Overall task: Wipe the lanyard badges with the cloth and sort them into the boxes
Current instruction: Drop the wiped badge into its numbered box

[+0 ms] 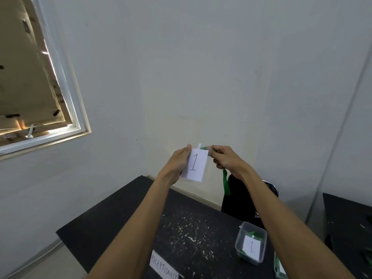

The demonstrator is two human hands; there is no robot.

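Above the table [120,228] — left hand [178,162] holds badge [196,165] | right hand [225,160] pinches lanyard [225,184]

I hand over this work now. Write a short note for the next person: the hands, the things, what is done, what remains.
Left hand pinches the left edge of the held badge, marked 1, above the table.
Right hand grips its green lanyard; the strap hangs down.
Clear box on the table's right holds a boxed badge, also marked 1: sorted.
A second box shows partly at the bottom edge.
No cloth in view; whether the held badge is wiped, I cannot tell.
Left: likely drop it into the clear box.
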